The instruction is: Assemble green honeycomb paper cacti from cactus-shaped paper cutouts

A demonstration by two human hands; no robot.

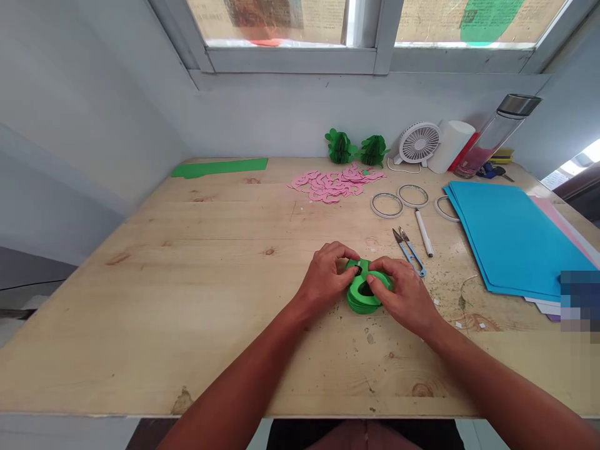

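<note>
A stack of green paper cutouts point(364, 302), shaped with round holes, lies near the middle of the wooden table. My left hand point(329, 273) pinches its upper left part between thumb and fingers. On the right side of the same stack, my right hand point(404, 290) is closed with the thumb pressing on top. Small blue-handled scissors point(412, 253) lie just beyond my right hand, beside a white pen point(424, 233). Farther back are a pile of pink paper cutouts point(330, 185) and two green folded paper shapes point(340, 147).
Rolls of tape point(387, 205) sit right of the pink pile. Blue sheets point(520, 240) cover the right side. A small fan point(419, 144), a white roll point(450, 147) and a glass bottle point(497, 135) stand at the wall. A green strip point(220, 167) lies back left.
</note>
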